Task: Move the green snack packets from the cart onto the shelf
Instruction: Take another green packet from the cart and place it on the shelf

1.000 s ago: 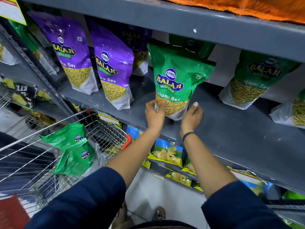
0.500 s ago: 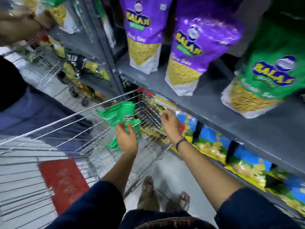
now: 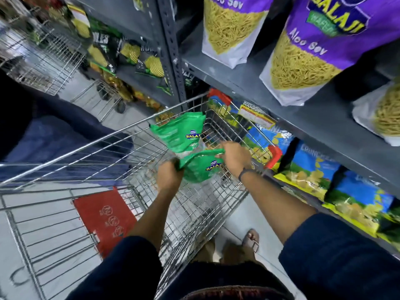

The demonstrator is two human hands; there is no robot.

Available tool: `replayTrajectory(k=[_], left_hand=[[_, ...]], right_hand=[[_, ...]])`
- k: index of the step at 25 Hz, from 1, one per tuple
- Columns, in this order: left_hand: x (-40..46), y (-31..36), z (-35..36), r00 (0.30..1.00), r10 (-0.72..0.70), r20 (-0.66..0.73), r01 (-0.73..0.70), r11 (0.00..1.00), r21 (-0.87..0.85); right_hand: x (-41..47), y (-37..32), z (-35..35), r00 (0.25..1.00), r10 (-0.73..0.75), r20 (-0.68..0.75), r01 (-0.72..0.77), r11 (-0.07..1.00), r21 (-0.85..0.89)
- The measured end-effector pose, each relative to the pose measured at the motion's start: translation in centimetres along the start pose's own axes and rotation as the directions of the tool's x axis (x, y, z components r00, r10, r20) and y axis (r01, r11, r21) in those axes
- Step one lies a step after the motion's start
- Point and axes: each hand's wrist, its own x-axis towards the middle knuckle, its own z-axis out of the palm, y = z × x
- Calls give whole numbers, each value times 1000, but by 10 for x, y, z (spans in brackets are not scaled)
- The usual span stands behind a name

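Note:
Two green snack packets are inside the wire cart [image 3: 71, 151]. Both my hands hold the nearer green packet [image 3: 200, 169] by its top edge: my left hand [image 3: 168, 177] pinches the left corner and my right hand [image 3: 234, 158] grips the right corner. The second green packet [image 3: 180, 132] leans just behind it against the cart's far end. The grey shelf [image 3: 249, 81] runs along the right, above the cart, with purple packets [image 3: 311, 46] standing on it.
A red child-seat flap [image 3: 104, 215] lies at the cart's near end. Blue and yellow chip bags [image 3: 313, 169] fill the lower shelf on the right. Another wire cart [image 3: 41, 55] stands at the far left. A person in dark blue [image 3: 54, 131] is behind the cart. My sandalled foot [image 3: 251, 239] is below.
My hands left the green packet standing on the shelf and dropped into the cart. The view swung down and left. Both hands now grip a green packet in the cart.

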Motion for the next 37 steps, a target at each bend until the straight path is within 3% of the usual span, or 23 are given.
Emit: replayTrajectory(k=[2,4,8,13,15,18,22,25,27,29,31,33,34,35,37], left_hand=[[-13,20,-20,985,46,-169,-63,993,-98],[-36,47,-47,945,137,-297,-207,953,-221],[-101,115,-95,876,313,-367,-470,724,-505],[-195,239,-89,707,574,-413,-696,463,-548],[-213,277,-76,671,615,-414,-721,410,-559],[-260,360,-16,588,716,-377,-754,318,-574],[-294,457,38,494,797,-349,-793,248,-556],[-292,504,76,532,792,-301,-755,282,-591],[-282,521,104,559,792,-244,-755,365,-544],[-274,523,124,545,830,-119,-716,386,-582],[-277,521,139,515,851,102,-533,411,-740],[-285,519,153,500,801,329,-260,501,-825],[-286,517,161,514,768,383,-151,520,-840],[-287,511,171,548,737,396,-101,528,-843],[-291,495,192,676,663,323,-114,526,-843]], right_hand=[[-17,11,-24,992,90,-88,-76,986,151],[-43,23,-59,977,114,-178,-47,938,343],[-119,50,-145,953,76,-292,124,783,609],[-235,133,-252,818,184,-545,273,709,650],[-256,160,-278,781,217,-585,259,741,620],[-309,243,-325,669,290,-684,200,817,541],[-339,337,-369,541,384,-748,173,820,545],[-332,388,-379,537,451,-713,212,746,632],[-317,412,-374,541,482,-689,119,767,630],[-304,423,-365,497,533,-685,36,776,630],[-300,422,-346,453,583,-674,225,657,719],[-296,414,-304,425,700,-574,352,456,817],[-294,406,-279,460,746,-482,330,360,873],[-292,395,-256,546,742,-391,271,285,919],[-288,383,-233,741,623,-251,185,171,968]])
